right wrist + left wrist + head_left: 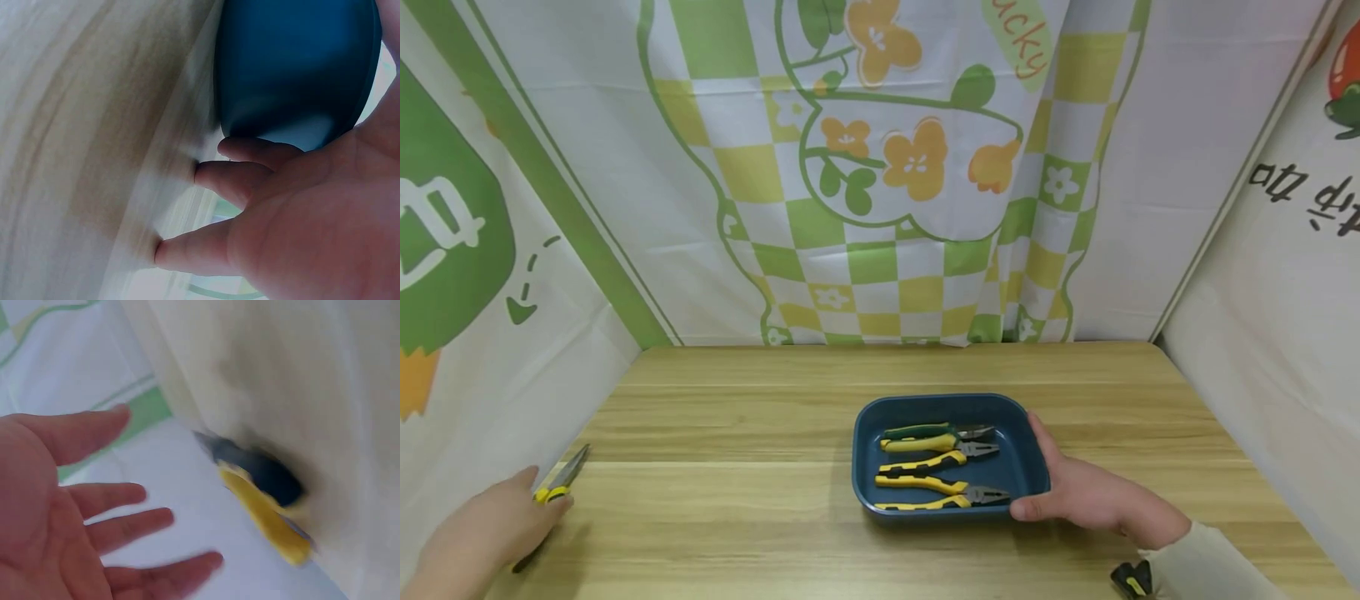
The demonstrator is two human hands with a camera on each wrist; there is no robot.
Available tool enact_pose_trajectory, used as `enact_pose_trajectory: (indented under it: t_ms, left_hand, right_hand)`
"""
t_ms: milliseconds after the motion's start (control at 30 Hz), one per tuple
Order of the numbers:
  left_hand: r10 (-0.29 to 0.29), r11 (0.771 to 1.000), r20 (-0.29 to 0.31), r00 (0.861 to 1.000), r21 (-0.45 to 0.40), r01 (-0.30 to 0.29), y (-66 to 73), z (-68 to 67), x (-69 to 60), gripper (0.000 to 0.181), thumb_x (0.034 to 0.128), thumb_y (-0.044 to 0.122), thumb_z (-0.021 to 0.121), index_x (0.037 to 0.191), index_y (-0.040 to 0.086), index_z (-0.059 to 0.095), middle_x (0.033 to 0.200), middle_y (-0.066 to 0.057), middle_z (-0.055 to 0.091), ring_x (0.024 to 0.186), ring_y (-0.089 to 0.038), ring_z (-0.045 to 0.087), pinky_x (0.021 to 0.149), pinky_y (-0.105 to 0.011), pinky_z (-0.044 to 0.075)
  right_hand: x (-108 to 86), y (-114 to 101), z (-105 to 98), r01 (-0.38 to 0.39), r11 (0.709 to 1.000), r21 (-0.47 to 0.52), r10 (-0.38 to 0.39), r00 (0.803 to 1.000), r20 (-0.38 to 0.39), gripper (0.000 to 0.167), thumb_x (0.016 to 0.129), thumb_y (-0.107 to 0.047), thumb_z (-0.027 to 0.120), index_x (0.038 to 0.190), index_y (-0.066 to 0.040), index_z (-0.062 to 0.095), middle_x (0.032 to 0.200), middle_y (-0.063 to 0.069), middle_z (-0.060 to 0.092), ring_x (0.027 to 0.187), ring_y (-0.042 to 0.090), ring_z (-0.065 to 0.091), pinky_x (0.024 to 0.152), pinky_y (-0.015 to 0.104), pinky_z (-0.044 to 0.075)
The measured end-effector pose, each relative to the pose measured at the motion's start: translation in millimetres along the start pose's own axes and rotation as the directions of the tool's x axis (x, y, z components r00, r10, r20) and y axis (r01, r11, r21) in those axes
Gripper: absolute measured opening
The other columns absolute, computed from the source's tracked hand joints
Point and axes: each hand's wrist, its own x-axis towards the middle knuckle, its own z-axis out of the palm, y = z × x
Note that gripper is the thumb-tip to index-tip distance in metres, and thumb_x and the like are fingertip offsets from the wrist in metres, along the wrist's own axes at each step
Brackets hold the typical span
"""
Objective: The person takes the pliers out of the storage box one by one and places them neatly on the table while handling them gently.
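Observation:
A dark blue rectangular tray (951, 517) stands on the table, with pliers in it. One pair of pliers (988, 494) with yellow-and-black handles lies nearest its front wall; a green-handled pair (917, 432) lies at the back. My right hand (1086, 496) holds the tray's right end, thumb at the front corner; in the right wrist view, fingertips (169, 253) touch the table. At the table's left edge, my left hand (493, 525) is beside needle-nose pliers (572, 468). The left wrist view shows its fingers spread, apart from the yellow-and-black handles (262, 519).
A black-and-yellow object (1131, 577) lies partly hidden by the right sleeve (1210, 562) near the front. Printed cloth (917, 275) hangs behind the wooden table (737, 475), with more cloth along both sides.

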Motion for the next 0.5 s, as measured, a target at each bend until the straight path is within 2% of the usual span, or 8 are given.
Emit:
enact_pose_trajectory:
  t_ms: [67, 133, 233, 333, 400, 500]
  left_hand:
    - [0.086, 0.996, -0.060, 0.994, -0.007, -0.087, 11.4, -5.6, 1.4, 0.094, 0.0989, 0.053, 0.052, 0.135, -0.029, 0.026, 0.124, -0.050, 0.040, 0.107, -0.067, 0.044, 0.082, -0.070, 0.041]
    - [0.158, 0.987, -0.108, 0.982, -0.025, -0.161, 25.9, -10.3, 2.9, 0.098, 0.0985, 0.058, 0.051, 0.139, -0.028, 0.023, 0.126, -0.050, 0.040, 0.107, -0.067, 0.045, 0.080, -0.070, 0.042]
    - [0.227, 0.967, -0.148, 0.963, -0.086, -0.241, 50.5, -14.1, 3.3, 0.099, 0.0972, 0.060, 0.053, 0.144, -0.022, 0.023, 0.132, -0.045, 0.042, 0.108, -0.064, 0.048, 0.079, -0.068, 0.044]
    - [0.275, 0.933, -0.202, 0.940, -0.179, -0.311, 76.5, -14.7, 2.6, 0.091, 0.0970, 0.057, 0.056, 0.149, -0.013, 0.029, 0.138, -0.034, 0.047, 0.114, -0.060, 0.049, 0.082, -0.067, 0.043]
    - [0.291, 0.910, -0.230, 0.929, -0.233, -0.343, 94.4, -15.8, 2.0, 0.086, 0.0969, 0.056, 0.057, 0.150, -0.007, 0.034, 0.139, -0.026, 0.052, 0.116, -0.055, 0.052, 0.081, -0.062, 0.047]
    - [0.303, 0.858, -0.219, 0.928, -0.362, -0.365, 120.2, -19.1, 4.1, 0.085, 0.0944, 0.057, 0.060, 0.154, 0.003, 0.034, 0.143, -0.016, 0.053, 0.099, -0.044, 0.063, 0.068, -0.047, 0.052]
  right_hand:
    - [0.1, 0.1, 0.1, -0.002, 1.000, 0.000, 0.002, 1.000, 0.000, 0.129, 0.085, -0.041, 0.079, 0.154, -0.010, -0.025, 0.130, 0.031, 0.055, 0.112, 0.032, 0.056, 0.106, 0.060, 0.032]
    - [0.2, 0.1, 0.0, -0.002, 1.000, 0.001, 0.002, 1.000, 0.000, 0.129, 0.085, -0.041, 0.079, 0.154, -0.010, -0.025, 0.131, 0.031, 0.054, 0.112, 0.032, 0.056, 0.106, 0.060, 0.032]
    - [0.5, 0.3, -0.3, 0.002, 1.000, 0.002, -0.002, 1.000, 0.001, 0.129, 0.085, -0.041, 0.079, 0.154, -0.010, -0.025, 0.129, 0.030, 0.055, 0.112, 0.032, 0.056, 0.106, 0.060, 0.032]
    - [0.7, 0.6, -0.5, 0.008, 1.000, 0.000, -0.008, 1.000, 0.002, 0.129, 0.086, -0.041, 0.079, 0.154, -0.010, -0.025, 0.127, 0.028, 0.057, 0.112, 0.031, 0.057, 0.105, 0.060, 0.033]
    - [0.8, 0.9, -0.4, 0.006, 1.000, -0.002, -0.006, 1.000, 0.001, 0.129, 0.085, -0.041, 0.080, 0.154, -0.010, -0.025, 0.126, 0.027, 0.058, 0.110, 0.031, 0.058, 0.105, 0.059, 0.034]
    - [0.5, 1.3, 0.0, -0.002, 1.000, 0.008, 0.002, 1.000, -0.001, 0.129, 0.085, -0.040, 0.080, 0.154, -0.010, -0.025, 0.129, 0.029, 0.056, 0.109, 0.030, 0.057, 0.104, 0.059, 0.034]
